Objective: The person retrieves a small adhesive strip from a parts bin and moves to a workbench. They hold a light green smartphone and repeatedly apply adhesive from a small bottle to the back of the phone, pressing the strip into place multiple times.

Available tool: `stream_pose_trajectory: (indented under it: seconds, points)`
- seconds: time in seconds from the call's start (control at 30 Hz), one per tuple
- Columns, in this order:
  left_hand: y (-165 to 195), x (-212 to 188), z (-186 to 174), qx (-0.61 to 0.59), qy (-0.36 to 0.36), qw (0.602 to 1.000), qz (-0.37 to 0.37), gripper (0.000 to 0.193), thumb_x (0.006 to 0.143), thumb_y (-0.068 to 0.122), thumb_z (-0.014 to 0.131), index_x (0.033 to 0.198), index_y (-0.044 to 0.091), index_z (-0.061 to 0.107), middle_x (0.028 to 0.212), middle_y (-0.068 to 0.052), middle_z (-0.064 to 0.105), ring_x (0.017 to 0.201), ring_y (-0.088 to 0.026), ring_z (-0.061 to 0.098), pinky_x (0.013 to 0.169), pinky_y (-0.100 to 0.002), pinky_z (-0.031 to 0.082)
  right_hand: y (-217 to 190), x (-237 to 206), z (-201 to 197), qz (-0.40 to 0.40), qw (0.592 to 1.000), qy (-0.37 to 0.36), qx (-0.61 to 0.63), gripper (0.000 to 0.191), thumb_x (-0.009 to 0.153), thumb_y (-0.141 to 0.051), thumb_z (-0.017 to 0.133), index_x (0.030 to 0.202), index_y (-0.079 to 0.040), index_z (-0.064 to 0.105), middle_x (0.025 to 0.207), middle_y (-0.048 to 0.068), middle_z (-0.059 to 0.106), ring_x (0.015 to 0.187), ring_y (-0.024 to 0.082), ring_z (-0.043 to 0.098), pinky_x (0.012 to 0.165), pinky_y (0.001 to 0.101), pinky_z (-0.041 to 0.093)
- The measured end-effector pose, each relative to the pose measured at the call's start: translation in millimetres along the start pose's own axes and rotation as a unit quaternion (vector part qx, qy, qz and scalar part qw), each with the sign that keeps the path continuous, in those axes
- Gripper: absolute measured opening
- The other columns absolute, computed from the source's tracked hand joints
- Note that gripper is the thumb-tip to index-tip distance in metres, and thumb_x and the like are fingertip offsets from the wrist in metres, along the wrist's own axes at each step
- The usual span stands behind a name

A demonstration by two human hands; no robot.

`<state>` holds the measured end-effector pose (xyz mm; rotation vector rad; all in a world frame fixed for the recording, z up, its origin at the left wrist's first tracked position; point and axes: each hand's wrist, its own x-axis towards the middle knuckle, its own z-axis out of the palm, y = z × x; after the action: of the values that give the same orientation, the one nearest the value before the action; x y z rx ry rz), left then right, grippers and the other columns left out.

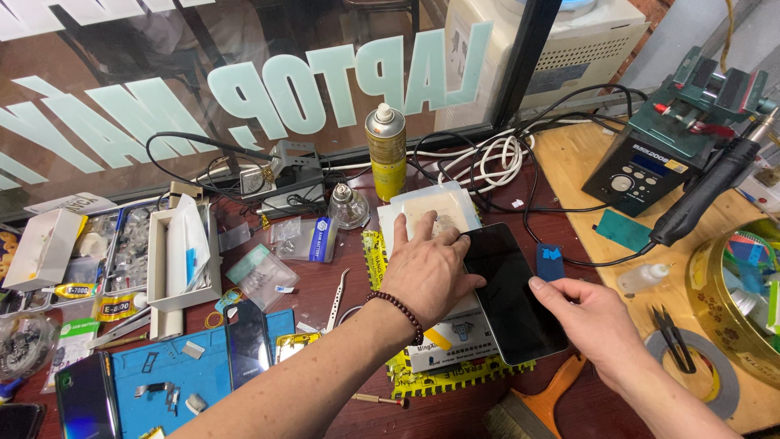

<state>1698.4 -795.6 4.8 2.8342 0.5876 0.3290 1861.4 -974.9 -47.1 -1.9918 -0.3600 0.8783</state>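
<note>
We press our left hand [429,272], grip spread flat, on the black phone [510,293], while our right hand [587,317], fingers loosely open, touches its right edge.

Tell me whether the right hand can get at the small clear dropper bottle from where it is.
Probably yes: the right hand rests on the dark phone, and the dropper bottle lies just beyond it on bare wood with nothing between them.

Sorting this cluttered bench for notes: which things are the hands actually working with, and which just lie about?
In hand: left hand and right hand on the black phone.

Lying about: yellow spray can, tweezers, brush, tape roll, blue mat.
</note>
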Motion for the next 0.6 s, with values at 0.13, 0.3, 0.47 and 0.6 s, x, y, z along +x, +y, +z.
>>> stream_pose_trajectory:
  seconds: [0.13,0.3,0.47,0.6]
  points:
    - [-0.3,-0.2,-0.3,0.001,-0.003,1.000,0.001,0.054,0.079,0.048,0.077,0.115,0.009,0.072,0.118,-0.008,0.069,0.136,-0.038,0.044,0.113,-0.071,0.023,1.4,-0.7,-1.1,-0.008,1.000,-0.003,0.012,0.038,0.093,-0.034,0.070,0.098,0.001,0.084,0.080,0.002,0.077,0.069,0.009,0.062,0.064,0.0263,0.048]
    - [1.4,0.2,0.0,0.001,0.001,1.000,-0.003,0.054,0.078,0.048,0.077,0.115,0.009,0.072,0.118,-0.009,0.069,0.135,-0.038,0.044,0.113,-0.071,0.023,3.4,-2.4,-1.0,-0.002,1.000,-0.012,0.003,0.037,0.093,-0.033,0.071,0.099,0.001,0.084,0.081,0.003,0.076,0.071,0.009,0.062,0.065,0.0269,0.047]
    - [1.5,0.2,-0.7,0.005,-0.006,1.000,-0.004,0.053,0.079,0.048,0.076,0.114,0.009,0.072,0.119,-0.009,0.068,0.136,-0.038,0.044,0.113,-0.071,0.023,5.9,-2.6,-1.4,-0.001,1.000,-0.020,0.013,0.032,0.091,-0.029,0.073,0.101,0.000,0.084,0.085,0.002,0.077,0.074,0.008,0.064,0.067,0.0261,0.049]
    - [1.9,1.2,-0.7,0.007,-0.013,1.000,-0.008,0.053,0.079,0.049,0.076,0.114,0.010,0.072,0.119,-0.009,0.068,0.136,-0.038,0.044,0.113,-0.071,0.023,8.1,-0.6,-3.2,0.003,1.000,-0.028,0.013,0.032,0.091,-0.028,0.073,0.102,0.000,0.083,0.085,0.001,0.076,0.074,0.008,0.063,0.067,0.0268,0.048]
